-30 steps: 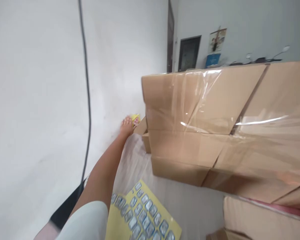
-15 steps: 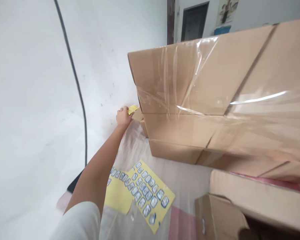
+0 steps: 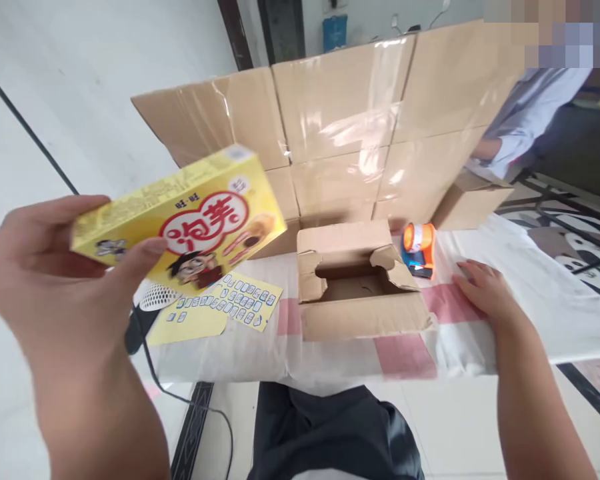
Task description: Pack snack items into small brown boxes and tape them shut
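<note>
My left hand point(image 3: 60, 280) is closed round a yellow snack box point(image 3: 190, 213) with red characters and a cartoon figure, held up close to the camera at the left. An open small cardboard carton point(image 3: 360, 313) stands on the table in the middle, its flaps up. My right hand point(image 3: 485, 290) lies flat with fingers stretched out on the table cover, just right of the carton. An orange and blue tape dispenser point(image 3: 419, 248) sits behind the carton's right corner, near my right fingers.
A wall of plastic-wrapped cardboard cartons point(image 3: 360, 127) stands at the back of the table. Yellow sticker sheets point(image 3: 230, 303) lie left of the open carton. A microphone point(image 3: 147, 310) with a black cable hangs at the table's left edge. Another person's sleeve point(image 3: 525, 113) shows at the far right.
My left hand pulled back from beside the stacked cartons and now holds the yellow box close to me. The view swung right, bringing the open carton, tape dispenser and my right hand into sight.
</note>
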`<state>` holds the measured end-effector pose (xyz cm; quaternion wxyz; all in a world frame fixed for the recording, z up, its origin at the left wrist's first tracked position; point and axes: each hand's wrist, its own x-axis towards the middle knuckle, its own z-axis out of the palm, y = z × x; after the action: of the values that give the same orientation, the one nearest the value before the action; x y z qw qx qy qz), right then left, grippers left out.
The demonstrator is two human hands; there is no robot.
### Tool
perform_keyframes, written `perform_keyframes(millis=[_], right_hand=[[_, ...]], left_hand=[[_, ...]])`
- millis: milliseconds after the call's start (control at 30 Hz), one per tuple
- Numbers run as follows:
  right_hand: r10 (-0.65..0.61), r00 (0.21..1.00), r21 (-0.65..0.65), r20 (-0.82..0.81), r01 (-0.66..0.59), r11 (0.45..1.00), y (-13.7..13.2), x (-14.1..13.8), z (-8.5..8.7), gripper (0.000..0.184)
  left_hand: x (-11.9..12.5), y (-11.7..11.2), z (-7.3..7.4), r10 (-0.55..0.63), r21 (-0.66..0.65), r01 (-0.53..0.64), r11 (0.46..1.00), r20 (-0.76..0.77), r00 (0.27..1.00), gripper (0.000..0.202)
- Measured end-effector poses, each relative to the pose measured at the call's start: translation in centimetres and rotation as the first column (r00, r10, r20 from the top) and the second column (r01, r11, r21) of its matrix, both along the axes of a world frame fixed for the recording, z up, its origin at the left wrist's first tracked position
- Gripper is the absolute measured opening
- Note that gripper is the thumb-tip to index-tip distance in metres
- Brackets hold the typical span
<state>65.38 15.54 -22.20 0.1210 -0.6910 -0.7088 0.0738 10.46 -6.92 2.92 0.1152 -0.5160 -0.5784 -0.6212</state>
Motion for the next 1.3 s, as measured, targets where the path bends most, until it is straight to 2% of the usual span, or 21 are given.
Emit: perform_keyframes(millis=[33,100,167,233,267,333,367,400,533,700,767,833,867,900,933,1000,1067,1133,1167,1233,1300], right_hand=[[-0.002,1.0,-0.001,-0.009,0.002,1.0,-0.1,-0.2,0.2,0.065],[-0.004,1.0,0.01,-0.022,0.005,1.0,-0.4,-0.4,0.3,0.063],[-0.006,0.999,0.026,-0.032,0.006,1.0,-0.6,-0.4,0.0,0.06],[-0.017,0.999,0.051,-0.044,0.019,0.999,-0.6,-0.3,-0.3,0.058],[-0.023,0.998,0.064,-0.051,0.026,0.998,-0.6,-0.3,-0.5,0.058],[-0.029,0.998,0.087,-0.063,0.034,0.996,-0.6,-0.3,-0.7,0.056],[-0.029,0.997,0.093,-0.068,0.035,0.995,-0.6,-0.4,-0.7,0.056],[-0.028,0.997,0.097,-0.072,0.035,0.995,-0.5,-0.4,-0.8,0.055],[-0.026,0.993,0.11,-0.111,0.038,0.993,-0.6,-0.4,-0.9,0.053],[-0.007,0.978,0.192,-0.209,0.048,0.98,-1.9,-1.5,1.1,0.046],[0.101,0.926,0.328,-0.365,0.026,0.944,-2.9,-3.2,3.1,0.042],[0.303,0.768,0.42,-0.565,-0.048,0.906,-3.9,-6.0,5.4,0.038],[0.376,0.65,0.39,-0.661,-0.132,0.912,-4.2,-7.8,6.4,0.04],[0.396,0.525,0.334,-0.753,-0.213,0.918,-4.4,-9.6,7.2,0.047],[0.389,0.437,0.271,-0.811,-0.31,0.911,-4.5,-11.5,7.8,0.055],[0.364,0.323,0.222,-0.873,-0.402,0.888,-4.2,-14.8,8.4,0.07],[0.387,0.24,0.278,-0.89,-0.388,0.879,-3.8,-17.1,8.2,0.075],[0.476,0.185,0.404,-0.86,-0.321,0.856,-3.5,-18.0,7.9,0.064],[0.549,0.173,0.486,-0.818,-0.304,0.82,-3.5,-18.0,7.8,0.054],[0.702,0.16,0.633,-0.694,-0.331,0.7,-3.6,-17.5,7.8,0.03],[0.801,0.134,0.712,-0.583,-0.391,0.584,-3.8,-17.0,7.9,0.024]], left_hand=[[1.4,0.7,0.0,-0.114,0.078,0.114,0.99,-0.01,0.993,0.061],[3.9,2.7,-0.8,-0.289,0.109,0.291,0.951,-0.035,0.957,0.056],[6.2,4.9,-2.5,-0.399,-0.029,0.399,0.917,-0.023,0.917,0.051],[8.3,7.0,-4.6,-0.495,-0.299,0.457,0.838,-0.063,0.867,0.047],[9.1,7.8,-5.7,-0.549,-0.464,0.447,0.765,-0.105,0.829,0.044],[10.3,9.2,-7.7,-0.643,-0.744,0.316,0.589,-0.195,0.741,0.04],[10.8,9.7,-8.5,-0.674,-0.82,0.226,0.527,-0.241,0.699,0.039],[11.1,10.1,-9.1,-0.686,-0.854,0.138,0.502,-0.296,0.664,0.039],[11.5,10.2,-9.8,-0.669,-0.82,-0.048,0.571,-0.498,0.552,0.041],[10.9,9.6,-9.2,-0.658,-0.787,-0.007,0.617,-0.521,0.544,0.033],[10.0,9.6,-9.5,-0.558,-0.711,0.026,0.702,-0.527,0.641,0.035],[8.8,9.6,-10.2,-0.383,-0.628,0.049,0.777,-0.409,0.828,0.049],[8.3,9.6,-10.7,-0.311,-0.63,0.062,0.774,-0.292,0.904,0.062],[7.9,9.4,-11.1,-0.267,-0.67,0.093,0.737,-0.162,0.95,0.076],[7.6,9.2,-11.3,-0.26,-0.732,0.149,0.665,-0.04,0.965,0.087],[7.8,8.7,-11.4,-0.313,-0.844,0.265,0.466,0.123,0.942,0.097],[8.9,8.2,-10.8,-0.333,-0.913,0.247,0.326,0.133,0.933,0.102],[10.4,8.1,-9.9,-0.308,-0.965,0.074,0.25,-0.007,0.951,0.106],[11.2,8.2,-9.4,-0.296,-0.973,-0.052,0.226,-0.119,0.948,0.102],[12.7,8.6,-8.6,-0.313,-0.943,-0.283,0.175,-0.326,0.892,0.082],[13.8,9.4,-8.2,-0.348,-0.886,-0.444,0.133,-0.461,0.816,0.064]])
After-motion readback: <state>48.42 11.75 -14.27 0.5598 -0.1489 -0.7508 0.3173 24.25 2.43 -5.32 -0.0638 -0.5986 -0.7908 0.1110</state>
